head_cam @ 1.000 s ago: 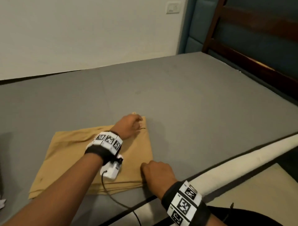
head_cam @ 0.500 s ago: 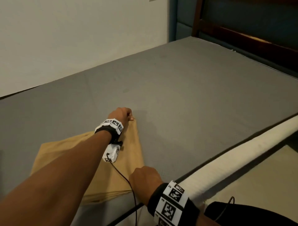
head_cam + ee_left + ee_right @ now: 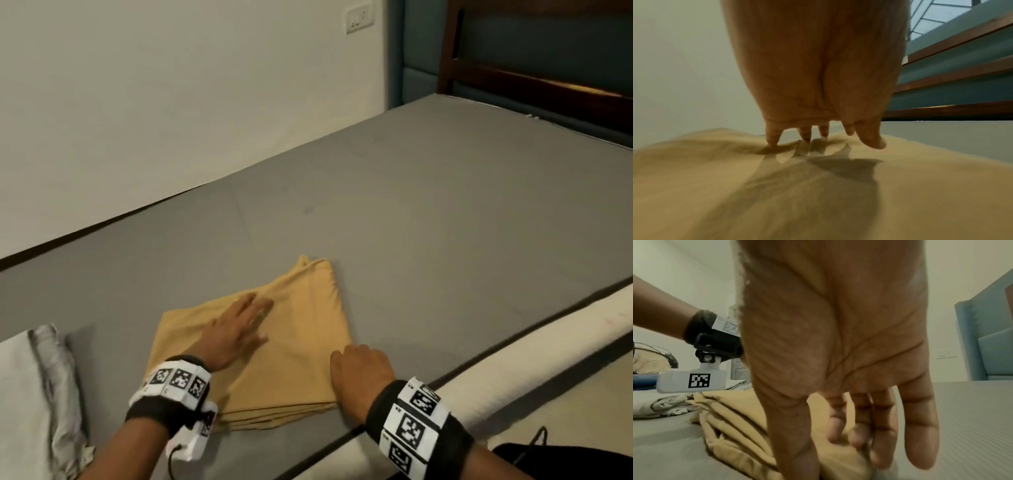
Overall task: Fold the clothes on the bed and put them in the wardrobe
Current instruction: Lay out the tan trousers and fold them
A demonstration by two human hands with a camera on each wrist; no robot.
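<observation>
- The yellow garment (image 3: 294, 346), folded into several layers, is lying flat on the grey bed (image 3: 428, 212), near its front edge
- The left hand (image 3: 236, 330) is resting palm down on the middle of the garment, fingers straight and spread; half a second ago it was reaching to the far corner of the cloth with fingers curled there
- In the left wrist view the fingertips (image 3: 771, 139) are touching the cloth, while the thumb is hanging just above it
- The right hand (image 3: 359, 368) is sitting at the near right corner of the garment, as in the earlier frames; the right wrist view is showing its thumb (image 3: 793, 426) and fingers closing on the stacked layers (image 3: 735, 426) of that corner
- The far corner of the garment is now lying free and slightly rumpled
- A pale grey cloth (image 3: 41, 394) is lying on the bed to the left of the garment, apart from it; it was out of sight half a second ago
</observation>
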